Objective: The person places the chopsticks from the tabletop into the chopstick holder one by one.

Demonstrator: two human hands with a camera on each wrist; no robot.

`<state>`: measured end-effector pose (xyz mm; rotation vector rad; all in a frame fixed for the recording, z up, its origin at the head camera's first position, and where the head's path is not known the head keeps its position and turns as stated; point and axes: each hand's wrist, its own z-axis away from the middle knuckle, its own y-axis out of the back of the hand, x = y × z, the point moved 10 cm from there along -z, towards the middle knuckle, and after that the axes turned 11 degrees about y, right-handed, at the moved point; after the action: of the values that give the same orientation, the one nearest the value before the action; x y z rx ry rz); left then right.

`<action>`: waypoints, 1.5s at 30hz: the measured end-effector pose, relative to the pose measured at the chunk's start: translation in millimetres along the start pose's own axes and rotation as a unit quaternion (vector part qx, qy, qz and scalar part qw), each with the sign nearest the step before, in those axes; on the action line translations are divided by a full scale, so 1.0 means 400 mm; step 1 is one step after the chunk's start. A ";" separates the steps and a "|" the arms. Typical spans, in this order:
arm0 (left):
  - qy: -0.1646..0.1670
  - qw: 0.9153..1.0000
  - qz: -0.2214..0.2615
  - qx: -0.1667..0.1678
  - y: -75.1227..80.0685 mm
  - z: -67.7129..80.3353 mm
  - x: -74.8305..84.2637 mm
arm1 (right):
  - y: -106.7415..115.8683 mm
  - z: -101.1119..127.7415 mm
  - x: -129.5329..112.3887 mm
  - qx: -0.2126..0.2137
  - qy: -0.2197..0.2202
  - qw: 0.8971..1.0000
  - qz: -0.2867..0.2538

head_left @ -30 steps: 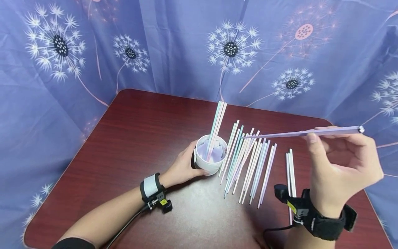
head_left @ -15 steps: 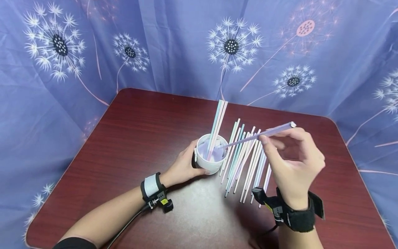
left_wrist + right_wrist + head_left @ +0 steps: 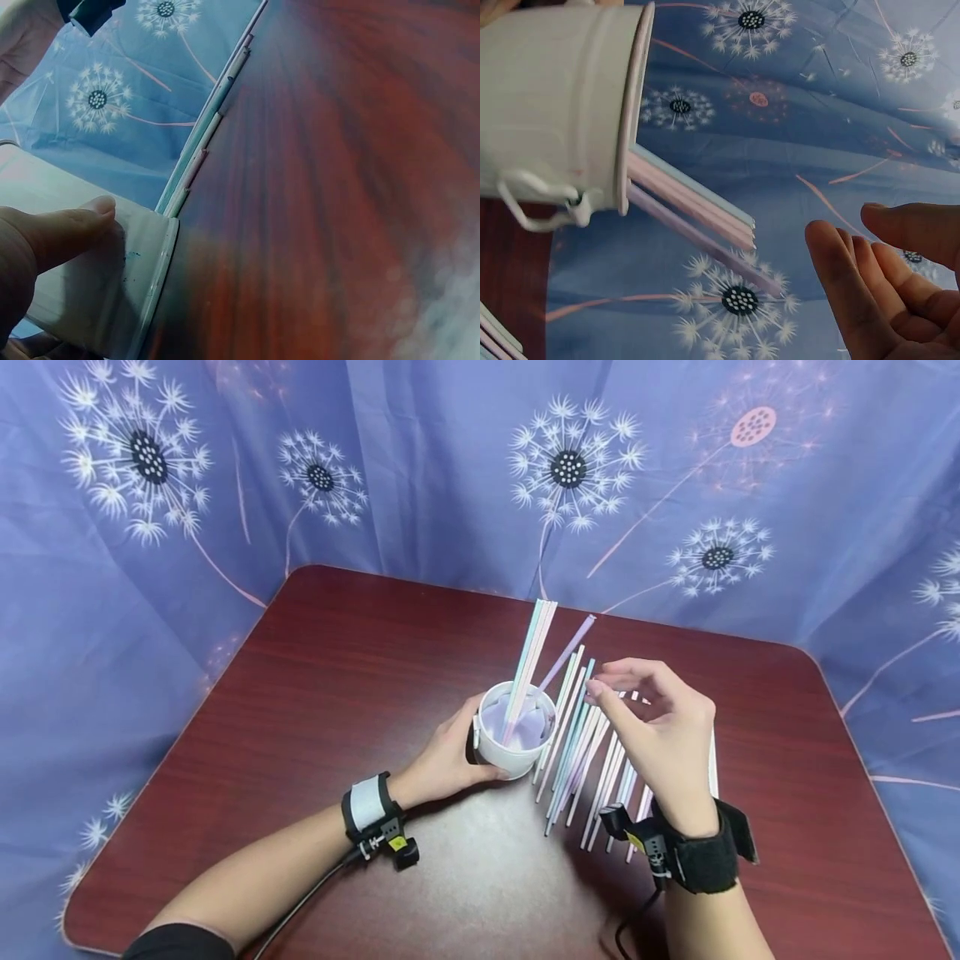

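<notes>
Your left hand (image 3: 442,760) is curling around the side of the little white bucket (image 3: 513,739), near the middle of the head view. You are holding it like that so it is not tipping over or sliding while tall straws are leaning out of it. In the left wrist view your thumb (image 3: 64,229) is pressing flat on the bucket's wall.

Your right hand (image 3: 660,735) is floating just to the right of the bucket, above the loose straws. Its fingers are apart and relaxed, and it is holding nothing. In the right wrist view the fingers (image 3: 877,292) are spreading open in front of the blue cloth.

The bucket is standing upright on the dark red tabletop (image 3: 337,668). Inside it a few pale straws (image 3: 532,652) are standing close together, and one purple straw (image 3: 566,647) is leaning away to the upper right. They are tilting because they are much taller than the bucket and are resting on its rim.

The pile of loose straws (image 3: 592,752) is lying flat, just right of the bucket, so your right hand is reaching them easily.
</notes>
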<state>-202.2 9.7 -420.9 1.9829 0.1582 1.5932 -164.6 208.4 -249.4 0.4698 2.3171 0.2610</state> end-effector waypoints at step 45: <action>0.018 1.000 0.002 0.000 0.013 -0.002 0.006 | 0.348 0.239 0.526 -0.320 -0.420 0.795 0.300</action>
<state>-203.7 6.8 -416.3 1.9570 0.1696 1.6317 -199.0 425.4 -405.5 0.7570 1.0565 0.9005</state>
